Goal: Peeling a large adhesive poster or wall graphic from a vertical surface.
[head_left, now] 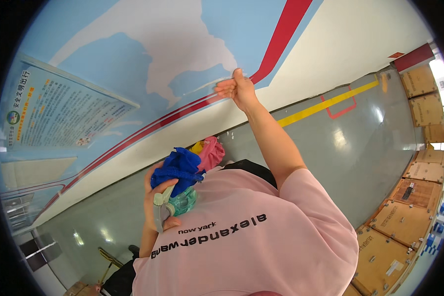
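Observation:
My left hand point(150, 201) is closed round a bunched blue cloth point(178, 170) and a spray bottle point(184, 201) with a clear green body and a pale trigger head. Both are close against my pink shirt. My right hand point(237, 90) reaches out to the painted wall point(182, 44), beside its red stripe. Its fingers lie together and slightly bent, with the thumb apart, and no held thing shows. A thin whitish streak point(202, 88) runs on the wall next to the fingertips. Beyond the blue cloth are a pink cloth point(213, 153) and a bit of yellow cloth point(197, 147).
A printed notice board point(69, 106) is fixed to the wall on the left. Grey floor point(301, 148) with a yellow line point(325, 104) runs along the wall. Stacked wooden crates point(394, 222) stand on the right. A yellow-and-black long-handled thing point(108, 259) is at the lower left.

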Motion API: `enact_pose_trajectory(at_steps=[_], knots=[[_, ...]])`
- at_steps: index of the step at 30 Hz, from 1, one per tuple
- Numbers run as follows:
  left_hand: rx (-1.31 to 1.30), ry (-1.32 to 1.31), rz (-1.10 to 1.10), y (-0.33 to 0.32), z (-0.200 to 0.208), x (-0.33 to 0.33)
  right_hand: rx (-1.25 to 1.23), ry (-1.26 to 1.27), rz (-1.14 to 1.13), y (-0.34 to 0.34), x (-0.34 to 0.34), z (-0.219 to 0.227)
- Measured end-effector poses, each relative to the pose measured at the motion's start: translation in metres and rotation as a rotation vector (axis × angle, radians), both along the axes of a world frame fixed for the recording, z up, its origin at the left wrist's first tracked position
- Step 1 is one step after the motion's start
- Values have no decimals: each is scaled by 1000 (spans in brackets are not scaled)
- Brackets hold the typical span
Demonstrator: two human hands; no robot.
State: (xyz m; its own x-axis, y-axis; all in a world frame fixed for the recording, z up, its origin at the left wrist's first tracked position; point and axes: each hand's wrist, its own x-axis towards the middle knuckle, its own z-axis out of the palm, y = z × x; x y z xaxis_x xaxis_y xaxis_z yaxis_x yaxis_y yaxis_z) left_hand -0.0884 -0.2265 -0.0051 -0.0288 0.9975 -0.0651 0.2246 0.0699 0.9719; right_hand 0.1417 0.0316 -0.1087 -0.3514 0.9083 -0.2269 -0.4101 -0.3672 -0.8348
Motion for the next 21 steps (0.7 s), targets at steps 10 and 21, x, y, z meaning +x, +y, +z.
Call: enact_pose_trajectory(at_steps=[10, 21], knots=[[384, 144, -120, 6, -17, -12, 248, -78, -92, -11, -8, 1], [-169, -54, 9, 12, -69, -79, -115, 204, -239, 6, 11, 4]])
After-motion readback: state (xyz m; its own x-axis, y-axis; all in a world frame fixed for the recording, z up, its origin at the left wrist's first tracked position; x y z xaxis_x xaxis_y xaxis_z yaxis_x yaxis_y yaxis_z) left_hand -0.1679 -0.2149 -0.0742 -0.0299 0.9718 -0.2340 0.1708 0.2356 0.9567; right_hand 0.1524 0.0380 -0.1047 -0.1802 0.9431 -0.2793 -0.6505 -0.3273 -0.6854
